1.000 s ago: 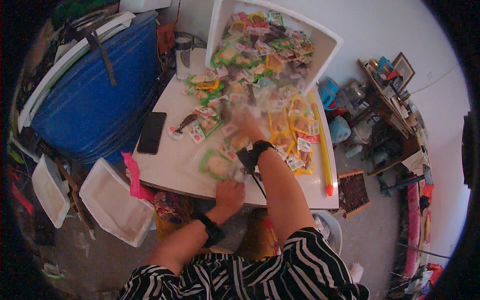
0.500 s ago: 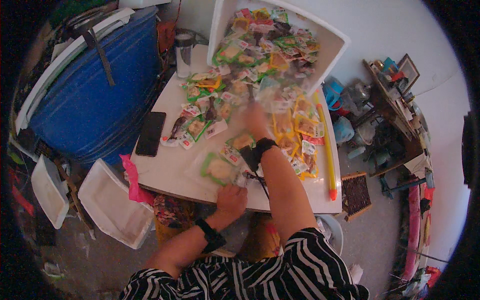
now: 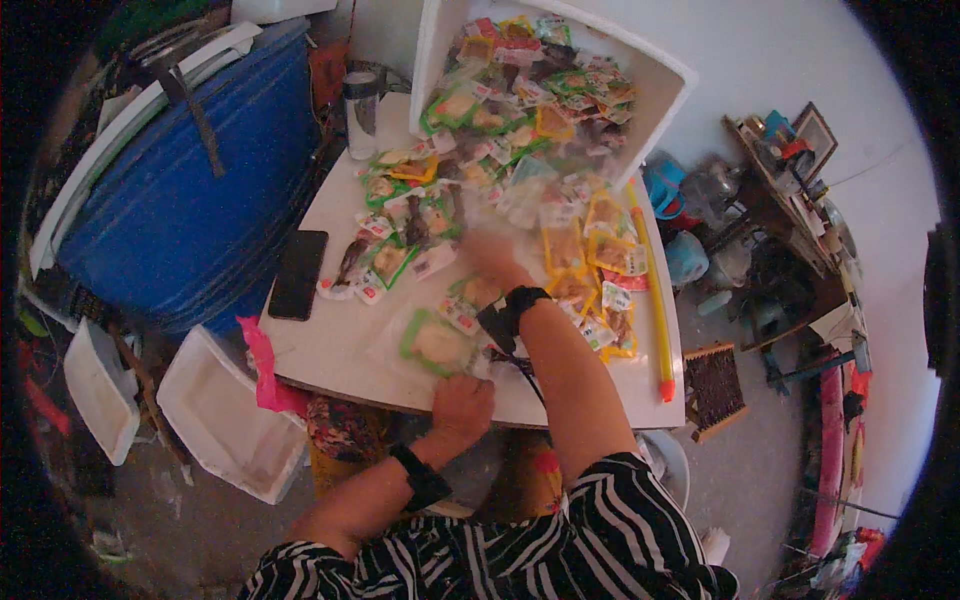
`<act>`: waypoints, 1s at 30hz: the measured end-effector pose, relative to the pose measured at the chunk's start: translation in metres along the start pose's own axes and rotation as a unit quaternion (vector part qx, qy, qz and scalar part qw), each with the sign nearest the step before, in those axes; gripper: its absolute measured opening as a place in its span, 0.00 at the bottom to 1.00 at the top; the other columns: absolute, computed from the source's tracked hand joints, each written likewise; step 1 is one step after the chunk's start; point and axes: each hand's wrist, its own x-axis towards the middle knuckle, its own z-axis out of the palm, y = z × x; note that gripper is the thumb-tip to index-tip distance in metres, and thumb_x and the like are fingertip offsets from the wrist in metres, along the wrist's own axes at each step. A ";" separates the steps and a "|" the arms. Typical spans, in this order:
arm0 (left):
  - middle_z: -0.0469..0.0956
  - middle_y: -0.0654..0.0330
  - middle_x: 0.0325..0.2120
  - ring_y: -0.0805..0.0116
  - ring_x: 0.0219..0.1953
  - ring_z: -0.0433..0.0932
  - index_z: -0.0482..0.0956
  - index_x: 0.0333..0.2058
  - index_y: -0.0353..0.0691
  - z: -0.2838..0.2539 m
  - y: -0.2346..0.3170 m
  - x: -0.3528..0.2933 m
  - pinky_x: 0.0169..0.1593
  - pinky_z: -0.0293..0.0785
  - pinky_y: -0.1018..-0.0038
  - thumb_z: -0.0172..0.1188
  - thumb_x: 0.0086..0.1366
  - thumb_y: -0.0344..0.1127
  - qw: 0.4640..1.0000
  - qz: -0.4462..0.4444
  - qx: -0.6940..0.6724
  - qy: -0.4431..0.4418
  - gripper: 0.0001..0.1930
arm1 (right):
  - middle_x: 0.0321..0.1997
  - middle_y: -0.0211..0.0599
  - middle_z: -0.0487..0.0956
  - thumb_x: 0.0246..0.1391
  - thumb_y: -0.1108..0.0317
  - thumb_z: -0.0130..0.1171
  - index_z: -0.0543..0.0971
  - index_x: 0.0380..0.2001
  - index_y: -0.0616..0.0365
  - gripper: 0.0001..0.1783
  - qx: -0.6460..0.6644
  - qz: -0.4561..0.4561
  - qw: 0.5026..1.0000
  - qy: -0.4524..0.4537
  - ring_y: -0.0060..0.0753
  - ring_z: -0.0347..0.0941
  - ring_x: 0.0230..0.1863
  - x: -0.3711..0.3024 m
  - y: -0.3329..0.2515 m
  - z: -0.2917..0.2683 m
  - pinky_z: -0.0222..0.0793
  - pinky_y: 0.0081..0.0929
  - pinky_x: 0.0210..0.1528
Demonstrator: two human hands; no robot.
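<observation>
At the table's front edge my left hand is closed on the near edge of a clear plastic bag. A green-edged food packet with pale contents shows through the film. Another green-edged packet lies just beyond it. My right hand is over the middle of the table, smeared by motion, so its fingers and anything in them cannot be made out. Past it spreads a heap of small sealed food packets, which spills from a tipped white foam box. Yellow-edged packets lie to the right of that hand.
A black phone lies at the table's left edge. Behind it stands a clear tumbler. A yellow tube runs along the right edge. Left of the table are a large blue tub and a white foam box on the floor.
My right hand has drawn back from the heap, toward me and slightly left. My left hand stays at the table's front edge with the bag.
</observation>
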 end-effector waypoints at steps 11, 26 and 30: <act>0.63 0.62 0.15 0.62 0.23 0.65 0.68 0.16 0.44 -0.002 0.000 0.002 0.25 0.58 0.66 0.51 0.41 0.32 1.000 0.002 0.019 0.012 0.01 | 0.32 0.46 0.72 0.38 0.67 0.50 0.72 0.26 0.58 0.09 -0.051 0.011 0.997 0.057 0.46 0.69 0.34 0.005 0.008 -0.012 0.66 0.38 0.34; 0.64 0.61 0.14 0.59 0.21 0.65 0.68 0.15 0.42 0.000 -0.001 0.002 0.21 0.56 0.62 0.52 0.37 0.30 0.998 0.014 -0.027 0.046 0.03 | 0.37 0.40 0.74 0.41 0.50 0.48 0.75 0.33 0.55 0.22 -0.041 0.111 0.993 -0.022 0.46 0.70 0.38 0.016 0.025 -0.020 0.65 0.41 0.40; 0.64 0.59 0.14 0.59 0.21 0.65 0.68 0.15 0.42 0.001 -0.002 0.003 0.22 0.57 0.61 0.52 0.38 0.30 0.999 0.012 -0.028 0.027 0.02 | 0.26 0.41 0.74 0.40 0.62 0.47 0.75 0.22 0.56 0.11 -0.156 0.028 0.986 0.058 0.42 0.71 0.28 0.016 0.032 -0.004 0.67 0.37 0.28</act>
